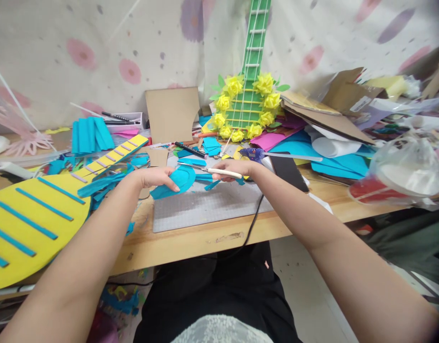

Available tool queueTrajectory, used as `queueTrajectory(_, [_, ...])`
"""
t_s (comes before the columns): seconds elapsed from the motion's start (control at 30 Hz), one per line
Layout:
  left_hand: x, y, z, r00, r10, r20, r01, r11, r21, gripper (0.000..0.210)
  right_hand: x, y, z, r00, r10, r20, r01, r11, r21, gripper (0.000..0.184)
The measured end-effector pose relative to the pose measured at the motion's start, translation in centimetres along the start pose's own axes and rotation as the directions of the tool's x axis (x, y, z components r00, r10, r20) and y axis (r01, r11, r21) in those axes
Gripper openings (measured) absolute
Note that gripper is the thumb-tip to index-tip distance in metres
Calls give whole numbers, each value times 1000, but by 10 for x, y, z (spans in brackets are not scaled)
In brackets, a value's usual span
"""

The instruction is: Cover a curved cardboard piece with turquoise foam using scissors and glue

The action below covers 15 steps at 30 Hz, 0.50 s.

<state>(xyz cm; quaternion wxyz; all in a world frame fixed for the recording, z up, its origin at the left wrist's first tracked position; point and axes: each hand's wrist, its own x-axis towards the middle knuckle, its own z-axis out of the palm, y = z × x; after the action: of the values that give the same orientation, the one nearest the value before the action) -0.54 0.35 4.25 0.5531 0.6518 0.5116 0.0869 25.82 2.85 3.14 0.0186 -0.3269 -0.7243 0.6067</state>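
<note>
My left hand (158, 178) pinches a piece of blue crepe paper (182, 179) with a rounded edge, over the front left of the grey cutting mat (201, 209). In my right hand (233, 167) is a pair of scissors (224, 173) with pale handles, its fingers wrapped around them. The blades point left and lie at the upper edge of the blue paper; whether they are parted is hard to see. Small blue scraps lie on the mat beneath. A blue strip shows between the paper and my right hand.
A yellow guitar shape (36, 219) lies at the left. Behind the mat stands a green guitar shape (252, 71) ringed with yellow paper flowers. A blue glue gun (253, 153) lies right of my hands, its black cable crossing the table edge. A plastic-wrapped red cup (380, 183) stands far right.
</note>
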Motion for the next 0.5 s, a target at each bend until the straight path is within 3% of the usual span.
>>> queueTrajectory(0.1, [-2,1,-2,994,-87,74,87,996,5,22,0,0,-2,1000,4,-13,-4,1000,-17,37])
queueTrajectory(0.27, [0,-2,-7,986,-114,118,113,993,14,22,1,0,-2,1000,-14,4,14,998,-59,38])
queueTrajectory(0.43, [-1,0,-8,979,-154,132,149,988,45,23,0,0,-1,1000,-26,-13,25,995,-93,38])
queueTrajectory(0.5, [-2,1,-7,989,-122,88,117,992,52,22,1,2,-2,999,-33,-7,33,995,-95,37])
